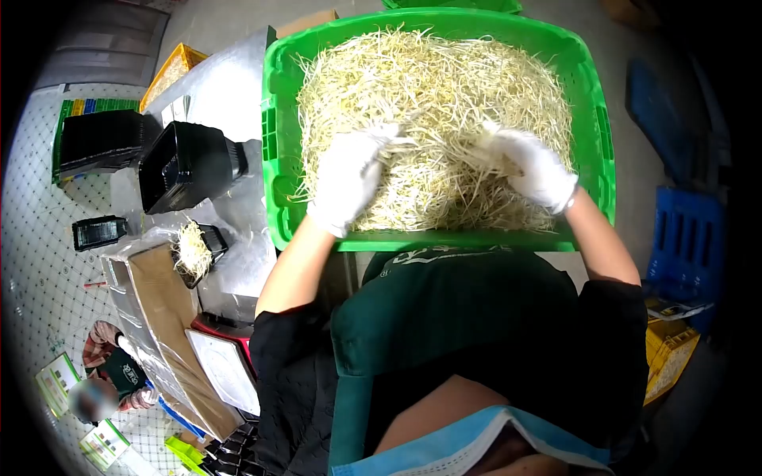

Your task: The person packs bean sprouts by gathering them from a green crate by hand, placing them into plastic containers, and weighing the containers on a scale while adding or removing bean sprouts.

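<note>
Mask (401,458): curving, blue, dot-seamed
Apron (460,305): showing unreadable white lettering (444,256)
Tub (279,208): green plastic, holding thin sprouts (436,87)
Left hand (347,174): touching sprouts, grip unclear
Right hand (533,165): gripping sprouts

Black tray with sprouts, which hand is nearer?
Left: the left hand is in the half of the green crate nearer the black tray; the right hand in the other.

White gloves (343,181) on both hands (538,170), black sleeves (290,381), dark green apron (468,305) with white lettering (444,255), light blue mask (432,446)
</note>
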`<action>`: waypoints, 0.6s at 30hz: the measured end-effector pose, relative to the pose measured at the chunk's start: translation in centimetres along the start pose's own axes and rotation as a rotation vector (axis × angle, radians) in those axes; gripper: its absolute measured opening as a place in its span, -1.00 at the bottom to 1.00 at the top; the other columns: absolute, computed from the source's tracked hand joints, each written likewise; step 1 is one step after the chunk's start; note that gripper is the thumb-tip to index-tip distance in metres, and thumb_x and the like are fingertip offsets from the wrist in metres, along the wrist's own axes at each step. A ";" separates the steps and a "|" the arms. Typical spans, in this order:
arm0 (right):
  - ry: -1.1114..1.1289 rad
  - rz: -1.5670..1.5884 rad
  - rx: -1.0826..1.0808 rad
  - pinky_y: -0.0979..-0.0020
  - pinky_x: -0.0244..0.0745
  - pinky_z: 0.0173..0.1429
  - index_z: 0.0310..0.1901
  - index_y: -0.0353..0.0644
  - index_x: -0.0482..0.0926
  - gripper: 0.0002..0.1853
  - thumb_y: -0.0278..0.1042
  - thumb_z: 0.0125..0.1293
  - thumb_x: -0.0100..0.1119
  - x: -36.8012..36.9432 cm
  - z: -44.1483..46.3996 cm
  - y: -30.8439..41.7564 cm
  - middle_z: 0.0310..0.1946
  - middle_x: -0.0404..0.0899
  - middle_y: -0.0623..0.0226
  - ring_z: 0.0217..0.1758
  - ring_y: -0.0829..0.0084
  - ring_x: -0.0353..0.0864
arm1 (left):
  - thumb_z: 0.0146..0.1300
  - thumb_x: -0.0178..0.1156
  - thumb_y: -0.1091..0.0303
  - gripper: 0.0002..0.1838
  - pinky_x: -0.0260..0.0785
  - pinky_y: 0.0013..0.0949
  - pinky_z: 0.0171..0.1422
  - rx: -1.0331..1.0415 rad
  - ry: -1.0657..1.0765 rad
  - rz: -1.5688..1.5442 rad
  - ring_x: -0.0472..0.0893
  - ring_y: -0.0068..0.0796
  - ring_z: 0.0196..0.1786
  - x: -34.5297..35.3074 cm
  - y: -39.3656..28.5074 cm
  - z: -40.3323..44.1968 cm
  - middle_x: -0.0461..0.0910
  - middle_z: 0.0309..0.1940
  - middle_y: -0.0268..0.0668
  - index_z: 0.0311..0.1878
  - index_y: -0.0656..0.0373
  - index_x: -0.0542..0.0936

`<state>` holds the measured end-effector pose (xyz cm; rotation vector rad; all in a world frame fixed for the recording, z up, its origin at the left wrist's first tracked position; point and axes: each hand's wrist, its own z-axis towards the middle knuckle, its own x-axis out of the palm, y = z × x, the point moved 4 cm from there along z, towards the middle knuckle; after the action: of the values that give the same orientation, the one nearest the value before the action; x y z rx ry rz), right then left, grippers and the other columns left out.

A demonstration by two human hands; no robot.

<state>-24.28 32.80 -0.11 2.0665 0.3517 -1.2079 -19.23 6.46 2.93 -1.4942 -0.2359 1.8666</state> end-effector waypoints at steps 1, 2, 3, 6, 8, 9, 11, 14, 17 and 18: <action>-0.214 0.127 -0.069 0.22 0.26 0.32 0.23 -0.08 0.45 -0.42 -0.38 0.09 0.23 -0.5 -1.1 0.0 0.29 0.32 -0.01 0.27 0.08 0.36 | 0.06 0.23 0.49 -0.44 0.27 -0.22 0.33 0.111 0.014 0.049 0.49 -0.19 0.21 0.6 -1.5 -0.5 0.55 0.11 -0.12 0.22 0.10 0.51; -0.218 -0.049 -0.108 0.21 0.23 0.36 0.27 -0.05 0.41 -0.36 -0.30 0.08 0.26 0.8 -1.3 0.8 0.33 0.27 0.00 0.31 0.08 0.32 | 0.03 0.29 0.37 -0.33 0.17 -0.08 0.38 0.052 0.096 0.088 0.39 -0.09 0.29 1.6 -2.8 -1.0 0.43 0.21 -0.08 0.30 0.09 0.41; -0.231 -0.231 -0.147 0.21 0.20 0.40 0.31 -0.01 0.36 -0.30 -0.22 0.07 0.29 1.7 -1.4 2.0 0.36 0.21 0.00 0.36 0.09 0.27 | 0.01 0.34 0.26 -0.20 0.06 0.07 0.44 -0.004 0.178 0.131 0.29 0.00 0.36 2.3 -4.7 -0.5 0.32 0.31 -0.04 0.38 0.08 0.31; -0.189 -0.669 -0.162 0.25 0.20 0.42 0.35 0.06 0.33 -0.25 -0.13 0.07 0.32 3.3 -0.9 3.6 0.40 0.15 0.04 0.39 0.11 0.24 | -0.10 0.42 0.03 -0.03 -0.15 0.38 0.41 0.045 0.402 0.447 0.16 0.09 0.42 7.6 -6.3 0.0 0.13 0.42 -0.02 0.42 0.06 0.22; -0.276 -0.318 -0.349 0.29 0.38 0.28 0.28 0.07 0.41 -0.37 -0.19 0.11 0.27 1.4 1.0 2.2 0.29 0.34 0.09 0.26 0.18 0.41 | -0.15 0.46 -0.01 0.00 -0.17 0.37 0.42 0.029 0.427 0.403 0.13 0.05 0.45 8.3 -5.0 1.3 0.14 0.42 -0.05 0.41 -0.01 0.24; -0.277 -0.321 -0.341 0.29 0.38 0.28 0.28 0.07 0.41 -0.37 -0.19 0.11 0.27 0.3 1.6 1.3 0.29 0.34 0.09 0.26 0.18 0.41 | -0.15 0.46 -0.01 0.00 -0.17 0.37 0.42 0.036 0.427 0.399 0.13 0.05 0.45 7.9 -4.1 2.0 0.14 0.42 -0.05 0.41 -0.01 0.24; -0.086 0.106 -0.021 0.34 0.49 0.12 0.21 -0.02 0.45 -0.42 -0.25 0.09 0.28 -1.8 2.0 -1.7 0.20 0.44 0.10 0.10 0.25 0.54 | -0.19 0.48 -0.05 0.05 -0.15 0.31 0.43 0.114 0.232 0.466 0.10 0.05 0.46 5.9 -3.0 2.9 0.14 0.42 -0.06 0.43 -0.05 0.23; -0.046 0.113 0.079 0.30 0.49 0.19 0.31 -0.18 0.31 -0.21 -0.23 0.02 0.41 -3.0 1.2 -5.5 0.28 0.35 0.03 0.17 0.28 0.55 | -0.27 0.45 -0.25 0.20 -0.10 0.36 0.39 -0.091 0.102 0.398 0.11 0.12 0.43 2.2 -0.4 2.1 0.10 0.40 0.09 0.45 0.05 0.15; -0.242 -0.313 -0.045 0.21 0.37 0.29 0.39 -0.11 0.19 -0.07 0.03 0.00 0.38 0.0 -0.5 -2.4 0.34 0.25 0.00 0.27 0.16 0.38 | -0.33 0.46 -0.28 0.32 -0.01 0.22 0.42 -0.198 0.146 0.239 0.11 0.24 0.42 3.3 4.5 -0.6 0.04 0.41 0.20 0.50 0.03 0.00; -0.262 -0.402 -0.040 0.16 0.33 0.32 0.42 -0.08 0.12 -0.02 0.10 0.00 0.37 1.0 -0.6 -2.0 0.37 0.19 -0.01 0.31 0.11 0.32 | -0.33 0.46 -0.28 0.32 -0.01 0.22 0.42 -0.202 0.141 0.242 0.11 0.24 0.42 3.3 4.3 -0.2 0.04 0.41 0.20 0.50 0.03 0.00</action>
<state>-24.45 34.53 -1.60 1.8229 0.6818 -1.6726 -21.05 5.32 -2.07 -1.8547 -0.1884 1.9598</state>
